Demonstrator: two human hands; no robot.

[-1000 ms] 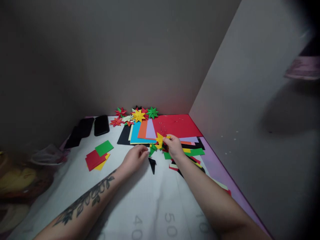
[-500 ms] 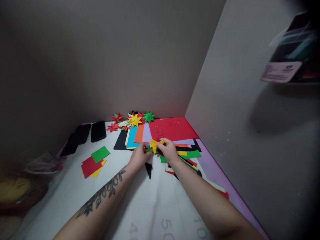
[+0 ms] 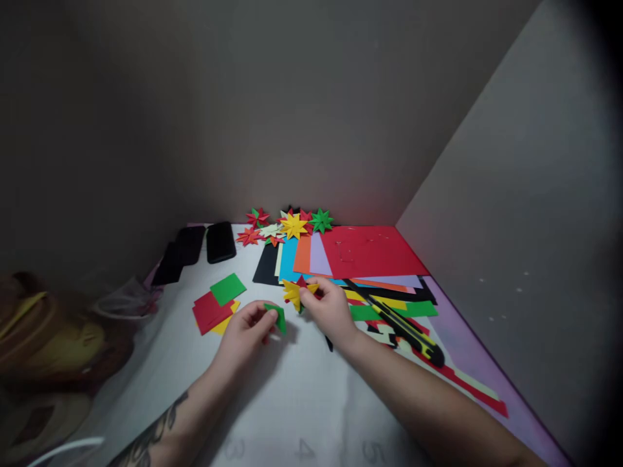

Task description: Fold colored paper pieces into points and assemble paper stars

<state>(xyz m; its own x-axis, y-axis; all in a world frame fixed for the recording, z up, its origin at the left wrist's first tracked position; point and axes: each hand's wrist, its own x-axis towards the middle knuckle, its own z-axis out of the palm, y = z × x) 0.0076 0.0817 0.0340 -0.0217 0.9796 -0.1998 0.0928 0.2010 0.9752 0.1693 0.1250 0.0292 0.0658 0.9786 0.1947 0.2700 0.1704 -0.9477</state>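
Left of the box cutter [image 3: 407, 331], the hands have parted: right hand [image 3: 333, 315] pinching a yellow-and-red paper star [image 3: 293, 292], left hand [image 3: 246, 332] now gripping 1 green paper piece [image 3: 279, 318], probably folded; both are occupied.

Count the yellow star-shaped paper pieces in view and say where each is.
2: one spiky yellow piece, showing some red, in the right hand; one yellow star among the other stars at the back. Overlapping stars could hide more.

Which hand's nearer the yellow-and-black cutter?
Right. The right hand, holding yellow-and-red folded paper, is just left of the cutter; the left hand, holding a green paper piece, is farther left.
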